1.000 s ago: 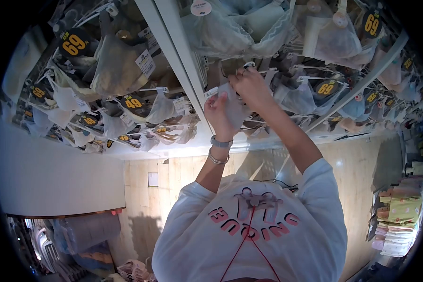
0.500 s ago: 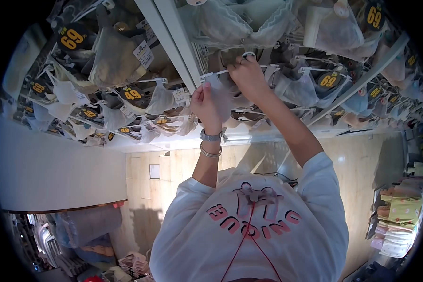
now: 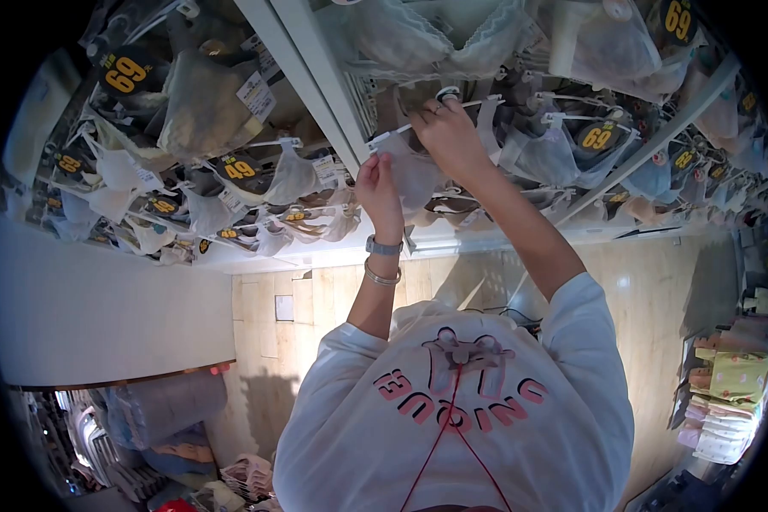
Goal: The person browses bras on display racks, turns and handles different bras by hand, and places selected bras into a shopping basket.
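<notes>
A light-coloured bra [image 3: 411, 177] hangs from a white hanger [image 3: 392, 135] between my two hands. My left hand [image 3: 379, 193] is at the hanger's left end, thumb and fingertips pinched together by the strap. Higher up and to the right, my right hand [image 3: 452, 136] has its fingers curled round the middle of the hanger, close to a round dark-and-white piece at the top. A white lace-edged bra [image 3: 435, 38] hangs above my hands. The fingertips of my right hand are partly hidden.
Bras on hangers fill racks on both sides, with round price tags [image 3: 125, 75] among them. A white post [image 3: 307, 77] stands left of my hands. Folded clothes [image 3: 730, 397] lie at the right, over a wooden floor [image 3: 333, 299].
My left hand has moved left and slightly up from beside the bra to the hanger's end. The hanger and bra now show more clearly between my hands. My right hand stays at the hanger.
</notes>
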Demonstrator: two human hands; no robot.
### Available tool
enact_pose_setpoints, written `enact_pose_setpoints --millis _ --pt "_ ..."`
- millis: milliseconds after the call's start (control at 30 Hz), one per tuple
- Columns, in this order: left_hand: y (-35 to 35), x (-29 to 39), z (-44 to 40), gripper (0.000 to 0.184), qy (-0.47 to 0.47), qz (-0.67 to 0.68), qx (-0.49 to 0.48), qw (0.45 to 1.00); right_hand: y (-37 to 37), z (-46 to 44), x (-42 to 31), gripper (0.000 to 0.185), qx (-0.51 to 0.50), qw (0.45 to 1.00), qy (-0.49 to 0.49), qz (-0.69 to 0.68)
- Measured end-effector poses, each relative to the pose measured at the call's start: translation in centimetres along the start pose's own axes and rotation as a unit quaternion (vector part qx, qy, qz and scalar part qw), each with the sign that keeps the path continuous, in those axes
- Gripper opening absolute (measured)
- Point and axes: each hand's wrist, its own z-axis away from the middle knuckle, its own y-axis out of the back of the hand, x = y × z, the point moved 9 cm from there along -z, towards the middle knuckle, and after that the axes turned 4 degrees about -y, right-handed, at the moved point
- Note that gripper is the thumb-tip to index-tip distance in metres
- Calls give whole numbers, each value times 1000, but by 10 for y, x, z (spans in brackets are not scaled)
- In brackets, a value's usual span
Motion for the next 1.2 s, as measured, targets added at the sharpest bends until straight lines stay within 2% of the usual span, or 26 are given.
enact_pose_setpoints --millis 33,133,233,267,367,400,500,567,633,667,733,767,833,900,933,1067,1200 --pt "0 -1 0 22 -8 0 2 1000 -1 2 1 23 -1 1000 -1 -13" --pt "-2 0 2 20 -18 7 -20 1000 29 15 -2 31 115 983 26 -140" --pt "-2 0 -1 17 -26 -7 -20 999 59 45 0 37 128 976 10 -178" --pt "-1 -1 -1 18 -37 -4 -25 999 62 62 7 40 149 965 -30 -213" --pt "-1 5 0 20 -63 -68 -45 995 52 126 21 41 128 962 -102 -219" --pt "1 -1 0 24 -51 -57 -51 996 46 149 23 39 106 959 -137 -223" --pt "9 -2 4 29 -91 -130 -53 986 22 232 26 34 45 931 -269 -243" --pt "9 -8 13 39 -96 -170 -71 978 17 285 20 31 2 935 -295 -198" --pt "7 -6 26 46 -135 -243 -81 957 9 340 22 26 -8 893 -392 -222" --pt "3 -10 35 59 -142 -251 -101 952 6 366 19 25 -16 864 -443 -238" --pt "-11 10 59 64 -262 -389 -79 880 0 408 9 23 -26 796 -541 -270" --pt "-20 18 72 67 -323 -451 -66 830 -2 414 4 22 -32 797 -536 -276" --pt "-32 -6 80 68 -345 -474 -118 801 -6 411 -4 20 -40 803 -520 -288" --pt "-51 -25 81 68 -347 -501 -185 771 0 392 -7 21 -43 841 -469 -266" --pt "-60 -25 77 66 -361 -490 -199 768 5 382 -10 22 -46 858 -443 -254" --pt "-78 -35 47 62 -409 -471 -197 757 5 375 -13 25 -66 853 -439 -274" --pt "-88 -50 31 56 -404 -470 -225 752 7 394 -14 25 -66 849 -456 -259"
